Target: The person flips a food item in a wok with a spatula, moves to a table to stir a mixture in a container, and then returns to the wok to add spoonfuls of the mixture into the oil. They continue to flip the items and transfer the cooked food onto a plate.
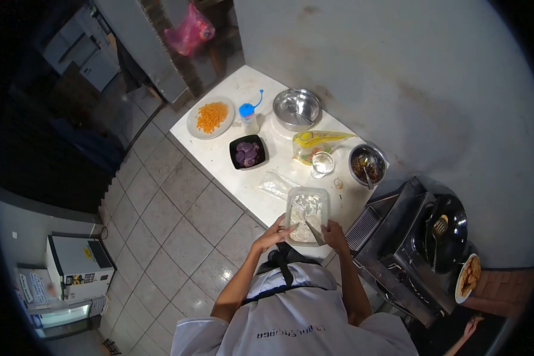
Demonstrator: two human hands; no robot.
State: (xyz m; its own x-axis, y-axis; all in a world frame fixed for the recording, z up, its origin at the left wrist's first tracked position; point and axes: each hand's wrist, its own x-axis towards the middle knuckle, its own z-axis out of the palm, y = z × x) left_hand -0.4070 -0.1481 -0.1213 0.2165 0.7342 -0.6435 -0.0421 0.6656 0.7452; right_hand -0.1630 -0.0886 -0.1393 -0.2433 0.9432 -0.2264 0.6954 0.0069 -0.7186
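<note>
A clear rectangular plastic container (308, 193) with a pale, whitish mass inside stands at the near edge of the white table. My left hand (272, 235) grips its left side, the thumb over the rim. On the other side, my right hand (334, 235) is closed around a metal utensil (314, 232) with a tapered, knife-like blade, whose tip reaches into the white mass. Just beyond the container lies a clear plastic bag (277, 184). A clear cup (322, 165) stands behind it, beside a yellow printed bag (315, 139).
Farther along the table (216, 155) are a plate of diced orange food (212, 117), a blue-capped bottle (249, 118), a black bowl (247, 152) and two steel bowls. A stove with a wok (451, 231) stands at right. Another person's hand (470, 326) shows at lower right.
</note>
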